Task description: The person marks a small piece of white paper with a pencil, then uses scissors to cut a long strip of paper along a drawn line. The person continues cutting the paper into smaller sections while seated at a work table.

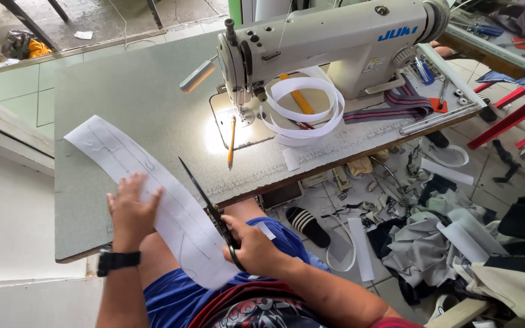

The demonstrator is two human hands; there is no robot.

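Head view: one scissors, one pencil.

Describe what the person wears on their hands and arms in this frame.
Both hands are bare, with no gloves or rings that can be made out. The left hand has a black wristwatch with a wide band strapped at the wrist. The right hand wears nothing at the wrist. Both forearms are uncovered; a bit of red sleeve shows at the right upper arm.

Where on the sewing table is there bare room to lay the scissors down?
Bare tabletop lies left of the sewing machine, beyond the white pattern strip. It is crowded by the needle: pencil, white tape loops, striped webbing.
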